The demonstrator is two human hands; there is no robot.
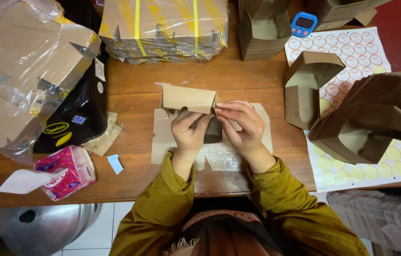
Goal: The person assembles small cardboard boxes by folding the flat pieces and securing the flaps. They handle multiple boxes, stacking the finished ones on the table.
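A flat brown cardboard box blank (167, 137) lies on the wooden table (134, 90) in front of me. One of its panels (188, 98) is folded upright at the far side. My left hand (188, 132) grips the blank from below, fingers curled over the dark inner fold. My right hand (241, 125) pinches the right end of the raised panel with thumb and fingertips. Both sleeves are mustard yellow.
A strapped, plastic-wrapped stack of blanks (162, 28) sits at the back, and more wrapped cardboard (15, 71) at the left. Nested folded boxes (376, 114) and a sticker sheet (347, 52) lie at the right. A blue timer (303, 23), a pink tissue pack (65, 170) and a black bag (77, 114) are nearby.
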